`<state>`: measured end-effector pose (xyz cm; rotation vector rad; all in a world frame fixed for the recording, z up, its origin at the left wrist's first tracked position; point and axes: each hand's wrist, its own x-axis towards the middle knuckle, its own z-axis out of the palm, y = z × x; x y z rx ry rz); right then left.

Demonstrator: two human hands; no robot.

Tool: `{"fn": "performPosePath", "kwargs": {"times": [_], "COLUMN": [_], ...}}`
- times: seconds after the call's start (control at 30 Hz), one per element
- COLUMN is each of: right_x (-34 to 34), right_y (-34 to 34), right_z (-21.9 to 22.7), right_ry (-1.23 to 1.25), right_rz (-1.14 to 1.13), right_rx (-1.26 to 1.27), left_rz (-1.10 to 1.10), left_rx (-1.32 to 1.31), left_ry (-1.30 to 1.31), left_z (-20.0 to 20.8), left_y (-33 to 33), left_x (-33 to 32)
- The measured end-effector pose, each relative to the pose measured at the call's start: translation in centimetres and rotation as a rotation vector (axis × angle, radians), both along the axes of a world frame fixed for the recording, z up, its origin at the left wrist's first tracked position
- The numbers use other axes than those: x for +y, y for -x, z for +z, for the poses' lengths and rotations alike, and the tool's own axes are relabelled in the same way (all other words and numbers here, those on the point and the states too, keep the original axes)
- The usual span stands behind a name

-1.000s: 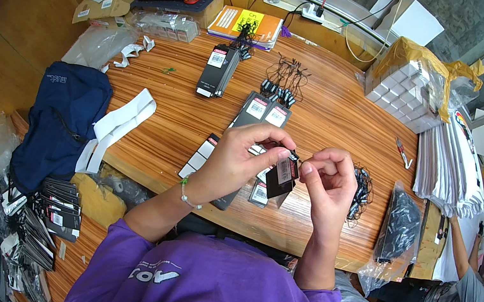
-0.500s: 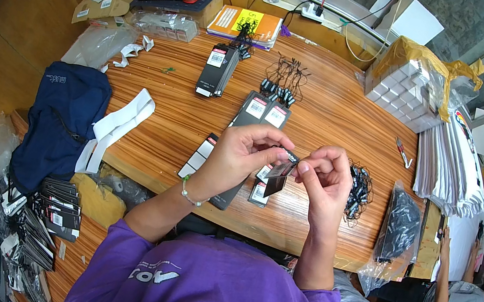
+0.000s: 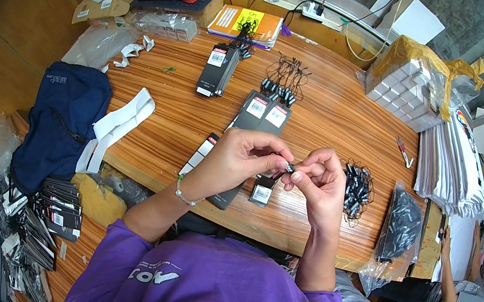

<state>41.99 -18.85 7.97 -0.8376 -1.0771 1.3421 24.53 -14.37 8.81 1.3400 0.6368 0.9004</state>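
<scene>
Above the table's front edge, my left hand and my right hand meet, fingertips pinched on a small black piece with pale marks. Fingers hide most of it, and whether a tag hangs from it is hard to tell. Beneath my hands lie black hang tags with white labels, partly covered by my left hand. Just beyond are longer stacks of black tags, their black strings spread out at the top. Beside my right hand sits a pile of black tag strings with small fasteners.
Another tag stack stands farther back. To the right are nippers, a plastic bag of black strings, piled white bags and wrapped small boxes. A navy bag lies left. A co-worker works at far right.
My fingertips have closed in together around the small black piece. The dark tag that showed hanging between my hands is now mostly hidden.
</scene>
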Motion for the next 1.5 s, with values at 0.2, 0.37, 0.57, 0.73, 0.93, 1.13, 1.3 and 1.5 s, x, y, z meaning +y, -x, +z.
{"fn": "performPosePath", "kwargs": {"times": [0.2,0.37,0.57,0.73,0.93,1.13,1.3,1.5], "right_x": [0.2,0.2,0.3,1.6,2.4,2.4,2.6,4.2], "right_y": [-0.1,-0.2,0.0,-0.1,-0.1,-0.1,-1.0,-2.6], "right_z": [-0.9,-1.2,0.3,-1.5,-2.1,-1.9,-2.1,-1.4], "right_ry": [0.003,-0.004,0.014,-0.184,0.020,0.011,0.060,-0.035], "right_rz": [0.048,0.074,0.055,0.056,0.117,0.097,-0.023,-0.079], "right_rx": [0.043,0.045,-0.175,-0.592,0.112,0.300,0.293,0.347], "left_rz": [-0.007,-0.024,-0.011,0.123,0.107,-0.119,-0.199,-0.218], "left_rx": [0.034,0.023,0.038,0.283,0.076,-0.051,-0.071,-0.027], "left_ry": [-0.011,-0.008,-0.052,-0.606,-0.379,-0.193,0.078,0.096], "left_z": [0.4,0.2,0.0,-1.1,-4.4,-5.4,-5.9,-6.4], "left_y": [0.2,0.2,0.7,0.6,-0.7,-2.2,-2.0,-1.9], "left_x": [-0.3,-0.4,0.5,1.7,2.1,1.0,0.7,1.1]}}
